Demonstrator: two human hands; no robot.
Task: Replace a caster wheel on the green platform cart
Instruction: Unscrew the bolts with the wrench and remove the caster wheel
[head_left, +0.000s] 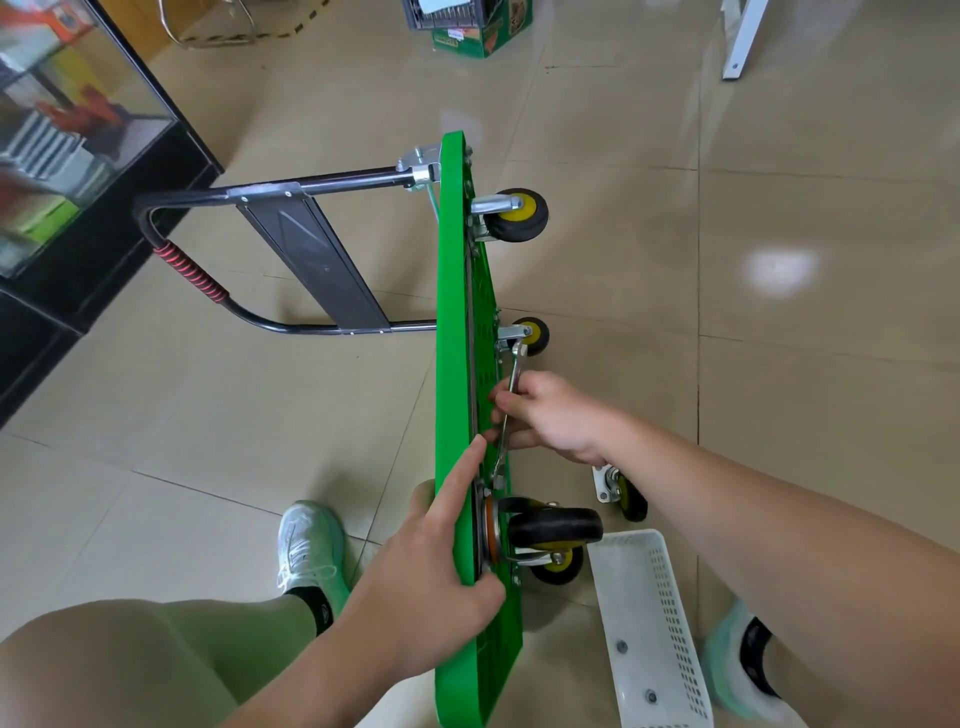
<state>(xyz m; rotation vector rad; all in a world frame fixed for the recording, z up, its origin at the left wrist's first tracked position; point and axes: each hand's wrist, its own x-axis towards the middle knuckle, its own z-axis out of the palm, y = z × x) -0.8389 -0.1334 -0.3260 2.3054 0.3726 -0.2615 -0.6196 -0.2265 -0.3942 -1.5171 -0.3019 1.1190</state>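
Right grip (545, 415) closed around wrench (511, 395) at cart underside, left grip (431, 577) clamping green platform cart (457, 364) edge (cart tipped on its side on floor), loose caster wheel (623, 491) just beside white basket (654, 629)

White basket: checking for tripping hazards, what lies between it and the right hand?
Head view: a loose caster lies on the floor between the white basket and the right hand.

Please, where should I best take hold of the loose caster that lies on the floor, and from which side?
Probably grip the loose caster by its black wheel, from above. It lies beside the white basket, its flat mounting plate facing the green platform, so the wheel's rounded tread is the exposed part. The right hand is nearest.
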